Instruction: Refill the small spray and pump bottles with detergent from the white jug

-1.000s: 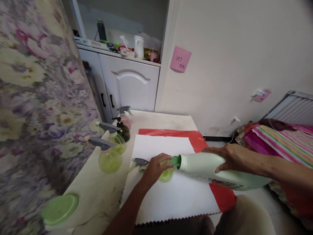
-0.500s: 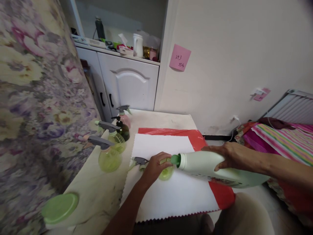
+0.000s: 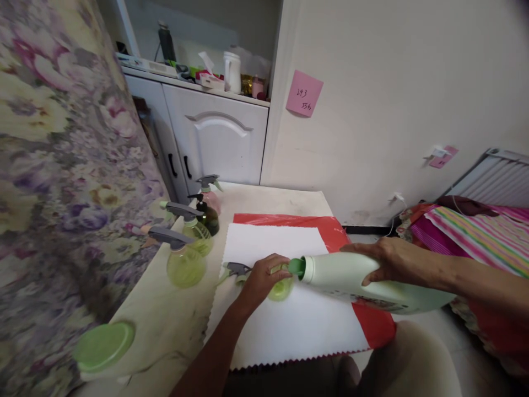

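Jug (image 3: 372,284), pale green and lying nearly on its side, is gripped from above by the right hand (image 3: 390,259), fingers wrapped over its body; its far end is cut off behind the forearm, and the label on its underside shows only as a red and dark smear, unreadable. Its green spout (image 3: 296,267) points at a small yellow-green bottle (image 3: 281,288) standing on the white cloth (image 3: 285,309). The left hand (image 3: 261,278) is closed round that bottle and hides most of it, so whether spout and mouth touch cannot be told. A grey sprayer head (image 3: 236,269) lies on the cloth just beside the left hand, partly covered by it.

The cloth rests on a red sheet (image 3: 330,231) on the table (image 3: 173,325). Four spray bottles (image 3: 185,264) stand in a row by the floral curtain (image 3: 61,182); a green lid (image 3: 104,345) sits near the table's near corner. The pink note (image 3: 305,93) on the wall reads roughly "243" over a second, illegible line. Shelf clutter above the cabinet (image 3: 219,143) is too small to identify.
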Demonstrator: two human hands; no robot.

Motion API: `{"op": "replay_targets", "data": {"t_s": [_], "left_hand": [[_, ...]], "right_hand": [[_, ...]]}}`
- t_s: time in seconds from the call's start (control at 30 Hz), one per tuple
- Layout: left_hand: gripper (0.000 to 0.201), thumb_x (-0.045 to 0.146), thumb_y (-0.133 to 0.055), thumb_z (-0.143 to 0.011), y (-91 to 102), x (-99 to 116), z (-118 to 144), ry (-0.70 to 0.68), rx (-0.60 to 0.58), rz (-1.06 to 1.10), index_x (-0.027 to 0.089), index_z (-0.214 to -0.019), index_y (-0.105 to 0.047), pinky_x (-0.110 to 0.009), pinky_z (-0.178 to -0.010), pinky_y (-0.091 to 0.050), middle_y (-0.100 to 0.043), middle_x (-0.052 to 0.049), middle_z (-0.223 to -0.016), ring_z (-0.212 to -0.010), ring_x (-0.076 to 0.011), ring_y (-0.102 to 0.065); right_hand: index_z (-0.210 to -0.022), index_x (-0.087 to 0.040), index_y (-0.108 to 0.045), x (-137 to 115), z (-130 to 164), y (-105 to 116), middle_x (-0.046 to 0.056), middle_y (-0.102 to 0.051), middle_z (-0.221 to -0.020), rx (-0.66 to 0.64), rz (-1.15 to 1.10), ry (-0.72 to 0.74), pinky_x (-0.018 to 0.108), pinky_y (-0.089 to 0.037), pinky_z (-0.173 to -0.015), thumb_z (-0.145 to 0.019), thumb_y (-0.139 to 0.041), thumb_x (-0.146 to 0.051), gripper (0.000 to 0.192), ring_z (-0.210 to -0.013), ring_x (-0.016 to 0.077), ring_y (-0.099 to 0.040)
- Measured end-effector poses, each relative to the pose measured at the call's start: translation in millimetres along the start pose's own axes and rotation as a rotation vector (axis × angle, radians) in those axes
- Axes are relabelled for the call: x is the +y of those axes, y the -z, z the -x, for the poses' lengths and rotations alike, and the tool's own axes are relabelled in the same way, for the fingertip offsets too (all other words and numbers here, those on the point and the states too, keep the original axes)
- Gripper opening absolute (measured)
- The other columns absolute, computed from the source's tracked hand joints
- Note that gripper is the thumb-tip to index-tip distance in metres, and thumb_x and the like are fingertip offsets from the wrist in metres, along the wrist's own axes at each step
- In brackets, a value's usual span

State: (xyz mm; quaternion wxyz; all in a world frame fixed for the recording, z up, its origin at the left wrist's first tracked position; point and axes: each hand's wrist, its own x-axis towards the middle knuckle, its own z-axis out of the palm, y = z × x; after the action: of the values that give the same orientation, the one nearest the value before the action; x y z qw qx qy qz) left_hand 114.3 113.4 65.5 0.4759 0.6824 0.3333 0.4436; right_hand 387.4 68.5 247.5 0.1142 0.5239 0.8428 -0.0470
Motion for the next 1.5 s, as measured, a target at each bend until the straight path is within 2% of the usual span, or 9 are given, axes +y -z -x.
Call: {"op": "replay_targets", "data": {"t_s": [0.1, 0.2, 0.53, 1.0, 1.23, 1.5], "left_hand": [[0.017, 0.027, -0.068, -0.078, -0.1, -1.0, -0.1, -0.004, -0.002, 0.003, 0.021, -0.093, -0.071, -0.028, -0.084, -0.044, -0.067, -0.003, -0.095, -0.091, -0.0192, -0.062], [0.017, 0.026, -0.068, -0.078, -0.1, -2.8, -0.2, -0.006, 0.001, 0.001, 0.021, -0.093, -0.071, -0.028, -0.083, -0.044, -0.067, -0.003, -0.095, -0.091, -0.0188, -0.061], [0.016, 0.023, -0.067, -0.077, -0.2, 0.3, -0.1, 0.009, -0.005, -0.003, 0.020, -0.093, -0.071, -0.029, -0.085, -0.043, -0.068, -0.004, -0.096, -0.092, -0.0194, -0.062], [0.016, 0.023, -0.068, -0.076, 0.0, 0.9, -0.8, 0.027, -0.003, -0.009, 0.020, -0.092, -0.071, -0.030, -0.085, -0.044, -0.068, -0.004, -0.096, -0.092, -0.0200, -0.062], [0.016, 0.024, -0.068, -0.077, 0.0, -0.5, -0.2, 0.022, 0.005, -0.015, 0.020, -0.092, -0.071, -0.030, -0.085, -0.044, -0.068, -0.004, -0.096, -0.092, -0.0200, -0.062], [0.017, 0.022, -0.067, -0.076, 0.0, -1.5, -0.8, 0.019, 0.006, -0.025, 0.021, -0.092, -0.071, -0.030, -0.084, -0.045, -0.068, -0.004, -0.096, -0.092, -0.0202, -0.063]], "right_hand": [[-0.136, -0.024, -0.049, 0.6, 0.0, 0.0, 0.008, -0.073, -0.084, -0.063, 0.006, 0.008, 0.026, -0.047, -0.065, -0.083, -0.065, -0.045, 0.060, -0.076, 0.0250, -0.068], [-0.137, -0.022, -0.048, 0.9, -0.5, 0.1, 0.007, -0.071, -0.077, -0.074, 0.020, 0.004, 0.026, -0.045, -0.062, -0.084, -0.063, -0.046, 0.061, -0.069, 0.0231, -0.066], [-0.137, -0.020, -0.049, 6.2, -0.5, -4.7, 0.007, -0.068, -0.070, -0.028, 0.042, 0.050, 0.028, -0.042, -0.056, -0.084, -0.061, -0.047, 0.061, -0.057, 0.0203, -0.059], [-0.137, -0.024, -0.049, 13.0, -0.9, -8.8, 0.004, -0.066, -0.070, -0.009, 0.032, 0.070, 0.026, -0.044, -0.056, -0.083, -0.061, -0.052, 0.063, -0.059, 0.0190, -0.060], [-0.135, -0.025, -0.050, 11.5, -1.1, -8.2, 0.003, -0.067, -0.067, 0.009, 0.033, 0.072, 0.026, -0.044, -0.056, -0.080, -0.068, -0.043, 0.061, -0.061, 0.0206, -0.063], [-0.136, -0.025, -0.050, 10.4, -1.3, -8.2, 0.003, -0.069, -0.069, 0.006, 0.035, 0.057, 0.027, -0.045, -0.057, -0.078, -0.070, -0.041, 0.063, -0.063, 0.0214, -0.065]]}}
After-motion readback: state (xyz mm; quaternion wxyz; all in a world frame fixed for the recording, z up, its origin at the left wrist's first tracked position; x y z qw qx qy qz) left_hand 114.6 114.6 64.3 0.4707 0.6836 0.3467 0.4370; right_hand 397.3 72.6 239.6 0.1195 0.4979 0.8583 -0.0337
